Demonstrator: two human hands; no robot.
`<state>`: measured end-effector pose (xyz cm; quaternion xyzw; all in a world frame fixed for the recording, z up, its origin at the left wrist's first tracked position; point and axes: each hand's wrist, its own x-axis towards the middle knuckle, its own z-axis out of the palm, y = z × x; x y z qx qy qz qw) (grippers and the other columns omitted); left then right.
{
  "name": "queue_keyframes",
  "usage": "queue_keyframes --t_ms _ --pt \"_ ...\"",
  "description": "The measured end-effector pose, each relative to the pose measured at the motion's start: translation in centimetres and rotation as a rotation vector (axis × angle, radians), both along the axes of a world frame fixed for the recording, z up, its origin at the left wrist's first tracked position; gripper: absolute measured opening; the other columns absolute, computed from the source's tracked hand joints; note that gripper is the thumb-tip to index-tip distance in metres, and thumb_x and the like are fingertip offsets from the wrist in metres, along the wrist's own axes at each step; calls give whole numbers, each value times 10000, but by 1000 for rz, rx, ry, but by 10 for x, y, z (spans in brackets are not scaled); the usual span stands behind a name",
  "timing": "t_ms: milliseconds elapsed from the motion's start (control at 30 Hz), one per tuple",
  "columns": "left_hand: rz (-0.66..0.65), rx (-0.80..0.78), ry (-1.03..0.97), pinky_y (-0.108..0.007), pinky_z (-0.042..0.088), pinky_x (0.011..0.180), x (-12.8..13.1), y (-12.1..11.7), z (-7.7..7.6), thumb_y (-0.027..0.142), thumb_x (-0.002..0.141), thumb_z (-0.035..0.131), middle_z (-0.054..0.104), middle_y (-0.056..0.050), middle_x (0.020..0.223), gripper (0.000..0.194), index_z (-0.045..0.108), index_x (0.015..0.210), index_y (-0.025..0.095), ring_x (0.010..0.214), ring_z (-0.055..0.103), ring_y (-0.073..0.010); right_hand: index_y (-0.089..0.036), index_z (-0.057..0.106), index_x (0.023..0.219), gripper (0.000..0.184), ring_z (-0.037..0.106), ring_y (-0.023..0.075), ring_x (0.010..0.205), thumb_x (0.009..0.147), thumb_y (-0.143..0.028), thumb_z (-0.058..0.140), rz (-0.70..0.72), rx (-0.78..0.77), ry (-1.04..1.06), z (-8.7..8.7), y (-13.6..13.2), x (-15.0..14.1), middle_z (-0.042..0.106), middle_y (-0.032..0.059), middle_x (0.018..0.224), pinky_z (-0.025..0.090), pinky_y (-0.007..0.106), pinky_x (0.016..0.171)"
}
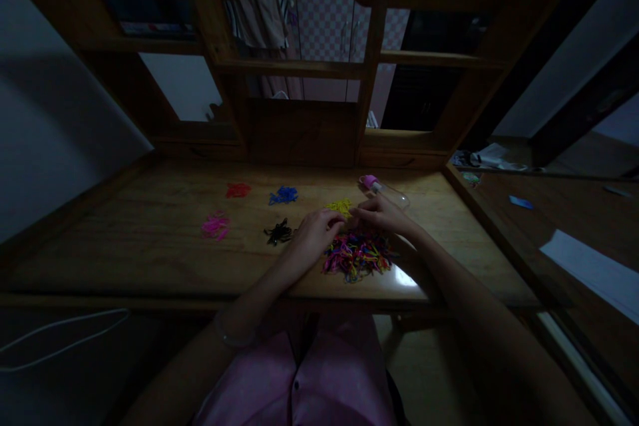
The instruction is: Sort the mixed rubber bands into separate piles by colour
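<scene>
A mixed heap of small coloured elastic bands [357, 258] lies near the front of the wooden desk. Above its far left edge is my left hand [319, 226], fingers curled and pressed together. My right hand [380, 213] faces it with fingers bent in a pinch; what either one holds is too small and dark to make out. Just behind the fingertips sits a pile of yellow bands [339, 206], partly covered. To the left are separate piles of black bands [278, 232], blue bands [284, 196], red bands [237, 190] and pink bands [215, 225].
A clear bottle with a pink cap [369, 181] lies on its side beyond my right hand. The wooden shelf unit [299, 68] rises along the desk's back edge. On a surface at right are white paper [594, 269] and a small blue packet [520, 202].
</scene>
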<state>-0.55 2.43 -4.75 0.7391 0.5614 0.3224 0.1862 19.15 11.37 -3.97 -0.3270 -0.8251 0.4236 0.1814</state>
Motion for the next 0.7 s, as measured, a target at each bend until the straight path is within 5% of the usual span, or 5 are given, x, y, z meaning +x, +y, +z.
queue_keyframes --t_ms 167,367,700 --pt "-154 3 122 -335 476 872 4 12 -6 88 807 588 649 -69 995 281 721 1019 217 966 603 -221 -132 718 697 478 533 141 545 905 -513 516 -87 93 -13 -2 5 0 648 67 617 380 278 518" --pt "-208 -7 127 -337 464 878 3 15 0 108 791 632 644 -48 938 170 730 878 216 963 597 -222 -147 682 612 453 544 155 593 907 -447 516 -243 252 78 4 9 0 621 46 579 390 297 587" --pt "-126 -66 77 -290 457 763 -4 -5 19 204 782 700 687 -25 872 13 702 794 203 870 623 -201 -153 690 617 444 560 151 600 914 -430 512 -301 218 71 10 5 -1 644 50 609 391 291 596"
